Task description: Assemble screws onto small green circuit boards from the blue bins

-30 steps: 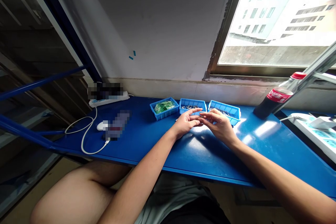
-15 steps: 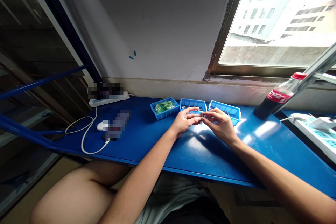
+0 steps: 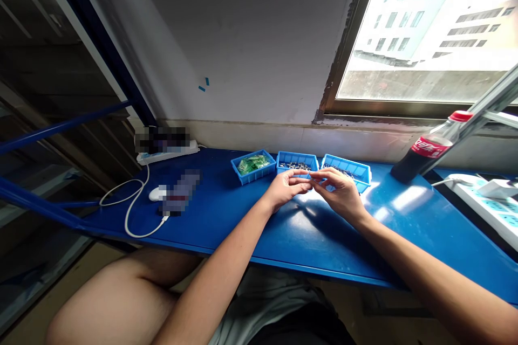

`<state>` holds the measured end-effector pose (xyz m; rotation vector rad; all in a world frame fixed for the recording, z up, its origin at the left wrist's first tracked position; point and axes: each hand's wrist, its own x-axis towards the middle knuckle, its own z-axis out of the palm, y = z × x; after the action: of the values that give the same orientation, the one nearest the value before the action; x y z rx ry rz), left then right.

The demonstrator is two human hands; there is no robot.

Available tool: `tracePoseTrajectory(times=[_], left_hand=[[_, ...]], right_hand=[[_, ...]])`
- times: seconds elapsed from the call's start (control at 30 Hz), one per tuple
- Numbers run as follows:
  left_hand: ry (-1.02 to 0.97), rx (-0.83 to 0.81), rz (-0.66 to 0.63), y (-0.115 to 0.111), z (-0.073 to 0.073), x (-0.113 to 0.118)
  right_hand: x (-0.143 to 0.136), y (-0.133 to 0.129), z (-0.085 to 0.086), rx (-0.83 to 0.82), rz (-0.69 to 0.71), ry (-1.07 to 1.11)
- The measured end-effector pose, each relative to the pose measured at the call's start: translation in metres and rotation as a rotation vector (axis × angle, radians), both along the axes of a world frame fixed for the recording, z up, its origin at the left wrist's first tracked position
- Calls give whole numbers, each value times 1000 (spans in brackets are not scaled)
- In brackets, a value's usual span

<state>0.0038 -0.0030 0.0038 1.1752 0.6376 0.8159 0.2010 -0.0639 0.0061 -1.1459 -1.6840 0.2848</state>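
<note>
My left hand (image 3: pixel 284 190) and my right hand (image 3: pixel 336 188) meet fingertip to fingertip over the blue table, both in a pinch. Whatever lies between the fingertips is too small to make out. Just behind them stands the middle blue bin (image 3: pixel 298 157), holding small dark and silvery parts. The right blue bin (image 3: pixel 361 173), with thin dark pieces, is partly hidden by my right hand. To the left, a third blue bin (image 3: pixel 254 175) holds green pieces in clear wrapping (image 3: pixel 254 163).
A cola bottle (image 3: pixel 429 147) stands at the back right, near a white power strip (image 3: pixel 499 207) and a slanted metal bar. At left, a white cable (image 3: pixel 128 210) loops beside a white mouse-like object (image 3: pixel 157 194) and a blurred device. Another power strip (image 3: pixel 170 154) lies behind.
The fingers of my left hand have closed a little, with the index finger lower. My right hand has barely moved.
</note>
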Motion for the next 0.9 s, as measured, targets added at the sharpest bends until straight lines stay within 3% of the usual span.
tracePoseTrajectory(times=[0.13, 0.37, 0.47, 0.6, 0.67, 0.9], left_hand=[[29, 25, -38, 1, -3, 0], [110, 133, 15, 3, -5, 2], [253, 362, 111, 1, -2, -1], [580, 901, 229, -2, 3, -9], [721, 1062, 236, -2, 3, -12], [877, 1126, 195, -3, 3, -13]], right_hand=[[0, 1, -4, -53, -10, 59], [2, 8, -7, -268, 85, 422], [4, 10, -4, -318, 99, 531], [5, 13, -4, -308, 82, 576], [5, 15, -6, -300, 68, 564], [12, 23, -14, -321, 25, 454]])
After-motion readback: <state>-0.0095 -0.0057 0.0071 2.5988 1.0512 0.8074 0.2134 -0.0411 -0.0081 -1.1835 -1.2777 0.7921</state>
